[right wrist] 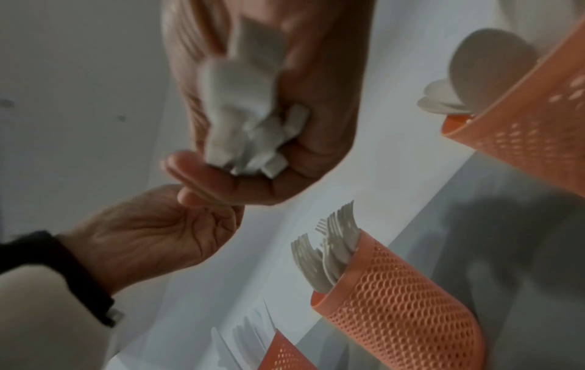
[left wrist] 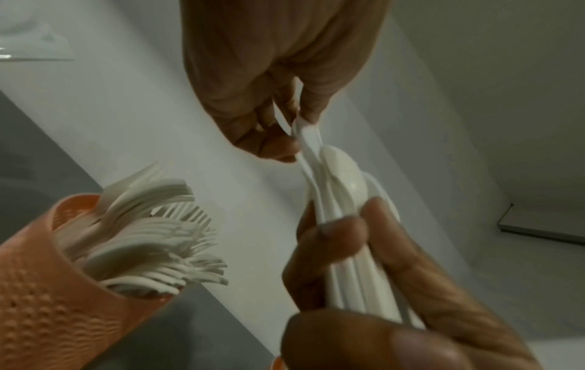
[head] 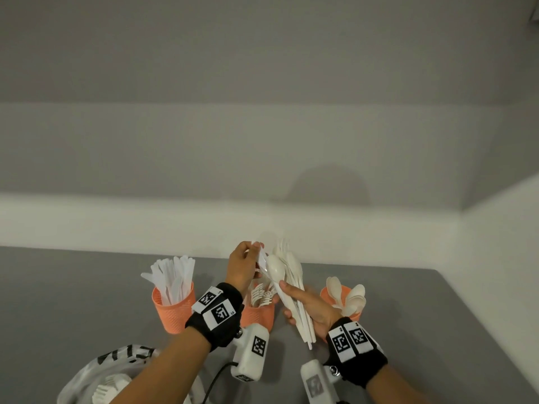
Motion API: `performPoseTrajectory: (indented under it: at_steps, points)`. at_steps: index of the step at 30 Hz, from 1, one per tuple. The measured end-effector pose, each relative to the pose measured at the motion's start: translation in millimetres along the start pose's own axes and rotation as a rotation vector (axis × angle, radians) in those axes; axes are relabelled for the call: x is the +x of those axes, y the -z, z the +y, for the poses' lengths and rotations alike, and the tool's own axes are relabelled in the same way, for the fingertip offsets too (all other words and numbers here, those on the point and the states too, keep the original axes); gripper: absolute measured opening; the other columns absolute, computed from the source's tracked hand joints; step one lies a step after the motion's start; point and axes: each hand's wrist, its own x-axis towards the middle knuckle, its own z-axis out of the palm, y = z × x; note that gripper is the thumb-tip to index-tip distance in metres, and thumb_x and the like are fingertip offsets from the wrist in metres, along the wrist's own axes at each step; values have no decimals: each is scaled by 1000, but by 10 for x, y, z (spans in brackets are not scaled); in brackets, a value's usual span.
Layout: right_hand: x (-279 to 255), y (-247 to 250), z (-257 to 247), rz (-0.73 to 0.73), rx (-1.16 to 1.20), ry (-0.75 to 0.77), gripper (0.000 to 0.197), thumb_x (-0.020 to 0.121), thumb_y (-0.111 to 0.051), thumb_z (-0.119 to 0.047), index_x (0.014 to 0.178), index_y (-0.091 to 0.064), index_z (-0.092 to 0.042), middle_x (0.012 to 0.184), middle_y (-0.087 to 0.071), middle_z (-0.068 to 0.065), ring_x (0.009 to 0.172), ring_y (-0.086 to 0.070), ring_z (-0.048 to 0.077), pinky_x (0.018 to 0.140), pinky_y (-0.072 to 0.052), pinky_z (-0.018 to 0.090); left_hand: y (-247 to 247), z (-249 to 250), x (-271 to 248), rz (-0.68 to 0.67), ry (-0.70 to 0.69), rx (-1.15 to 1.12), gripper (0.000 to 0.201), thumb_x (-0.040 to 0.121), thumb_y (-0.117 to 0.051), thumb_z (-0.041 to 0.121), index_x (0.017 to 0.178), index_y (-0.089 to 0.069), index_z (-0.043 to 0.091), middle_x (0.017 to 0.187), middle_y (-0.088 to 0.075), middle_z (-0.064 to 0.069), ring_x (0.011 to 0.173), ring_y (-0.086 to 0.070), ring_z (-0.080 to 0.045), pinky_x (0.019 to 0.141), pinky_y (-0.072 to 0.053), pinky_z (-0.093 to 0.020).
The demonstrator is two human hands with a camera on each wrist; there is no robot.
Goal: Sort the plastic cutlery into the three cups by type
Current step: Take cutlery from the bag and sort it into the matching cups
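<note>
My right hand grips a bundle of white plastic cutlery upright above the grey table; spoon bowls show at its top. My left hand pinches the top of a single white piece at the bundle's left side; its type is hard to tell. The left wrist view shows that pinch on the piece. Three orange mesh cups stand below: the left cup holds knives, the middle cup forks, the right cup spoons. The bundle's handle ends show in my right hand.
A crumpled plastic bag with more white cutlery lies at the near left of the table. A white wall ledge runs right behind the cups. The table's right edge slants toward me.
</note>
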Motion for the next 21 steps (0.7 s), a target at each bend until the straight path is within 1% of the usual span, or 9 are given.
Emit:
performPoseTrajectory:
  at_steps: [3,5,8,11,13,14,16,19,21]
  points:
    - [54,-35,12,-6,31,-16,18,90,-55,-27,92,-60,-10,71,-68,3,41,-50,7,37,-38,16,79,-6,-33,-104,83,-28,8,94,-48,13,97,-54,9,80,-59,-7,65,-57,-17,52,-51,-21]
    - [91,-56,28,-24,23,-41,24,86,-57,-30,93,-62,-8,73,-69,3,41,-51,7,37,-38,16,168,20,-44,-170,115,-28,10,94,-48,7,102,-53,4,79,-59,-7,59,-60,-12,51,-54,-18]
    - [162,-126,50,-60,-24,-75,39,78,-61,-37,98,-61,-4,73,-70,3,44,-52,8,38,-40,17,363,79,-37,-170,111,-18,5,92,-49,4,96,-53,2,73,-57,-7,47,-60,-4,51,-55,-18]
    - [246,-209,75,-94,-60,-90,33,89,-53,-33,103,-57,-3,61,-68,-1,39,-47,5,36,-37,15,647,184,32,-74,74,-20,4,92,-50,3,89,-53,4,77,-61,-10,58,-64,-11,53,-56,-18]
    - [321,-263,90,-115,-41,-75,32,87,-55,-33,101,-56,-4,57,-63,-3,34,-40,3,33,-32,14,888,279,123,38,38,-38,2,91,-50,2,89,-51,3,80,-60,-12,65,-62,-17,53,-56,-18]
    - [360,-291,97,-125,-31,-64,30,83,-57,-34,96,-57,-7,56,-60,-3,32,-38,3,32,-29,13,1025,331,171,106,-2,-42,3,91,-50,1,93,-49,3,79,-59,-13,63,-61,-16,52,-56,-18]
    - [439,-347,120,-112,-5,-68,20,85,-56,-31,88,-58,-11,51,-53,-4,29,-35,2,30,-25,12,1311,425,260,240,-133,32,19,90,-51,-1,108,-46,4,75,-59,-11,59,-63,-13,52,-55,-18]
    - [535,-420,171,-81,23,-93,14,93,-49,-23,93,-58,-12,46,-48,-4,28,-34,4,30,-25,12,1656,517,310,361,-341,306,42,89,-51,0,127,-41,17,68,-52,-4,62,-61,-16,59,-56,-18]
    - [607,-479,215,-64,19,-101,14,91,-53,-23,97,-59,-11,47,-46,-3,30,-35,4,31,-27,13,1799,512,326,413,-437,494,47,89,-52,2,130,-41,21,65,-49,2,60,-61,-19,65,-56,-27]
